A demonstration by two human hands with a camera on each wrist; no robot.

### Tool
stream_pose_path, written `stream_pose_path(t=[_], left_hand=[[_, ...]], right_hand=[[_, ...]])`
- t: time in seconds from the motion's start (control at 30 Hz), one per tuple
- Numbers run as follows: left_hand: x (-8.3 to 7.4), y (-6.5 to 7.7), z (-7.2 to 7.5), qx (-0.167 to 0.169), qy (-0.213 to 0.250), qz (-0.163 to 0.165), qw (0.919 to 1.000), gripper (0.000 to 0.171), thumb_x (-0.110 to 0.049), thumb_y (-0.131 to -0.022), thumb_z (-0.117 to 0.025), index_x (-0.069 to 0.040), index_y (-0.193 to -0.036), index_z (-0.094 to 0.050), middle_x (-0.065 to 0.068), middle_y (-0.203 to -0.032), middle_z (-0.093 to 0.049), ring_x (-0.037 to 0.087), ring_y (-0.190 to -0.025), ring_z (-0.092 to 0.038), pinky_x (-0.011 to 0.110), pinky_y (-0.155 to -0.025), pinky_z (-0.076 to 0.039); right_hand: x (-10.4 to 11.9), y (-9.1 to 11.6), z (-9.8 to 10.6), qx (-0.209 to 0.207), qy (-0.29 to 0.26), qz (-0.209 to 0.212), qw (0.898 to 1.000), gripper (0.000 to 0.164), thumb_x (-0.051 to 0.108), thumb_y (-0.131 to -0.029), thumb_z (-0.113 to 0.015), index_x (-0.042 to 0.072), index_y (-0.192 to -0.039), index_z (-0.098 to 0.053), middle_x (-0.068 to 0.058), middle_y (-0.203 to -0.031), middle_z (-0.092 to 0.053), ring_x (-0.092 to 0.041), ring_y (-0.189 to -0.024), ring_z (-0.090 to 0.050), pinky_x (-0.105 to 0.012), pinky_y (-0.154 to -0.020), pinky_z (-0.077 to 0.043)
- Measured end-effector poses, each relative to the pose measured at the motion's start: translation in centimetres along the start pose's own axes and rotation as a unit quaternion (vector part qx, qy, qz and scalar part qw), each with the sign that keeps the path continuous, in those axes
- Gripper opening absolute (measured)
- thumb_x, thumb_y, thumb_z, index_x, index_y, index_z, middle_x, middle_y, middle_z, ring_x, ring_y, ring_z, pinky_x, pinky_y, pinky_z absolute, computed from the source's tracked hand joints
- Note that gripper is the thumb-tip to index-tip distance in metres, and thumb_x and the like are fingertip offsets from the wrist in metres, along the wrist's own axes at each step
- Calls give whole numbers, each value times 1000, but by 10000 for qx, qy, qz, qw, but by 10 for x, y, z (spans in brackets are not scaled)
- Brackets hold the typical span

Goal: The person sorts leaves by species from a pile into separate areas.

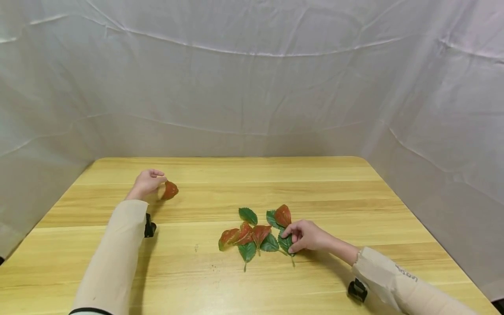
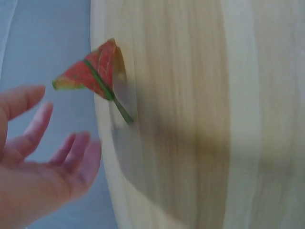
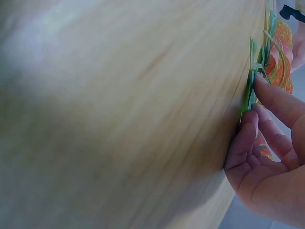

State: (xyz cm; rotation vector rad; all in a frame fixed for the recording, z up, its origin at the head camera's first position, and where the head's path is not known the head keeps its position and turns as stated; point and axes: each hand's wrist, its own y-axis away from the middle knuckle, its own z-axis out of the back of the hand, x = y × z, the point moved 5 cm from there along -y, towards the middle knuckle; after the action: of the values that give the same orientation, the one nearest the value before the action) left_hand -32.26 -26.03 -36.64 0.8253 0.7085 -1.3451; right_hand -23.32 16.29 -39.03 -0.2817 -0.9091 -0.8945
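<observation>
Near the far left of the table, my left hand (image 1: 147,181) is beside a red leaf (image 1: 170,190) with a green stem. In the left wrist view the fingers are spread loosely and stand apart from this red leaf (image 2: 97,71). At the right side of a leaf group, my right hand (image 1: 309,236) has thumb and fingers curled at the edges of a green leaf (image 1: 285,243). The right wrist view has the thumb and a fingertip touching that green leaf (image 3: 249,90) low on the table. Part of it is hidden by the fingers.
Several red leaves (image 1: 244,234) and green leaves (image 1: 247,251) lie close together, some overlapping, on the wooden table (image 1: 177,271). Another red leaf (image 1: 282,215) rests on a green one just above the right hand. White cloth (image 1: 236,96) hangs behind the table and along its sides.
</observation>
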Motion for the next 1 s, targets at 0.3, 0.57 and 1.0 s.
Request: stream_pose_path(t=[0.3,0.57,1.0], left_hand=[[-12,6,13,-1619,136,-126,9866,32,-10,-88,-49,10,-113,-52,22,-107,-52,31,-97,-48,34,-78,-41],[-26,7,8,-1935,78,-576,9794,24,-9,-88,-51,7,-102,-59,20,-96,-58,22,-83,-51,26,-69,-41],[-53,19,-10,-1881,129,-1232,9743,20,-8,-87,-54,7,-98,-61,18,-90,-59,18,-77,-50,23,-67,-41]], right_hand=[[0,-2,-2,10,-11,53,10000,28,-2,-68,-73,-4,-95,-64,0,-64,-50,-7,-52,-41,-19,-47,-37],[0,-3,-1,-11,-2,77,10000,28,-2,-68,-73,-4,-95,-64,0,-64,-51,-7,-52,-41,-19,-47,-37],[1,-3,-1,-4,-14,17,10000,28,-2,-69,-73,-4,-95,-64,-1,-64,-51,-8,-52,-41,-19,-47,-37]])
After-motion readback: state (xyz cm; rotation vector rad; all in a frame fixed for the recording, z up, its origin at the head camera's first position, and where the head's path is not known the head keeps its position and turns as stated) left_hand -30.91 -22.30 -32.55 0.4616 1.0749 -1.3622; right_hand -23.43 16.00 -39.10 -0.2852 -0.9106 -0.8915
